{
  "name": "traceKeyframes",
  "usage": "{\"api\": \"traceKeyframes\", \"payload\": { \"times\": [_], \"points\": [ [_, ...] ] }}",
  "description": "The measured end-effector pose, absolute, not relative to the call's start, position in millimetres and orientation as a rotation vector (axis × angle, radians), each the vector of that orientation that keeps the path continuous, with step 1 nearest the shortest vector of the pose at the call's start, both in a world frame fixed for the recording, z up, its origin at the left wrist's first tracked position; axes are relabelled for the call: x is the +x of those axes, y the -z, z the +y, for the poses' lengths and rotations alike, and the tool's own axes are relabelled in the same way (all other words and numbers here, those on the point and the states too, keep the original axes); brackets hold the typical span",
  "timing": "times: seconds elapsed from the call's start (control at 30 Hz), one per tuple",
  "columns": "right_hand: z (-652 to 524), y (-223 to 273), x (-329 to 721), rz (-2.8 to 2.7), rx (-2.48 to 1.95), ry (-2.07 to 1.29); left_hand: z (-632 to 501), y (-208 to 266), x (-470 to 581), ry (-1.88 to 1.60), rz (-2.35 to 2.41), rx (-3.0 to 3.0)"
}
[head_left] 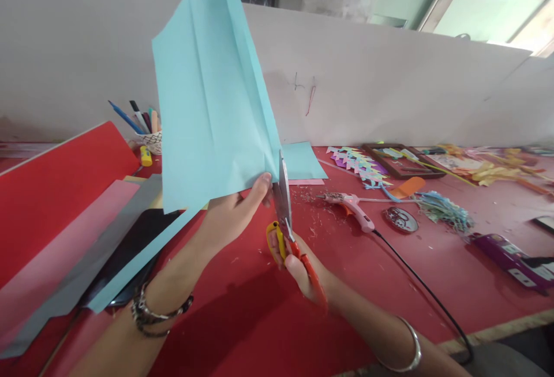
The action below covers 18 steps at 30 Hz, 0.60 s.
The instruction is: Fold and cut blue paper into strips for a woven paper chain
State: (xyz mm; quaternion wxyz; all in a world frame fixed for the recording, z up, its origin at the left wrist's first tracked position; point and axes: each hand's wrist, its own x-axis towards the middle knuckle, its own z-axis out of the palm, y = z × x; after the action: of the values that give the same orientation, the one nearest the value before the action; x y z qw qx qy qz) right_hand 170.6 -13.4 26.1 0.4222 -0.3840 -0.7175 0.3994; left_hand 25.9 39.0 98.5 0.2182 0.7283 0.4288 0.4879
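A large light-blue sheet of paper (208, 88) with fold lines stands upright in the air. My left hand (234, 212) pinches its lower right corner between thumb and fingers. In my right hand (303, 267) is a pair of scissors (284, 198) with one yellow and one red-orange handle loop. The scissor blades point upward at the sheet's right edge, close to my left thumb. A narrow light-blue strip (147, 256) hangs below the sheet, behind my left wrist, slanting down to the left; where its upper end leads is hidden.
Red, pink and grey sheets (69, 192) and a dark flat object (125, 250) lie at left. A pen cup (151, 141) and a yellow glue stick (146, 156) stand behind. Rightward lie a pink glue gun (352, 206) with a trailing cable, a round lid (400, 219) and a purple power strip (513, 258).
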Motion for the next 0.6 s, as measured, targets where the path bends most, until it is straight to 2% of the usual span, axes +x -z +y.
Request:
{"api": "traceKeyframes", "payload": {
  "times": [0.6],
  "points": [
    [-15.6, -34.1, 169.1, -1.745, -0.955, -1.006, 41.0, -97.2, 27.7, -1.381, 1.114, 2.047]
  ]
}}
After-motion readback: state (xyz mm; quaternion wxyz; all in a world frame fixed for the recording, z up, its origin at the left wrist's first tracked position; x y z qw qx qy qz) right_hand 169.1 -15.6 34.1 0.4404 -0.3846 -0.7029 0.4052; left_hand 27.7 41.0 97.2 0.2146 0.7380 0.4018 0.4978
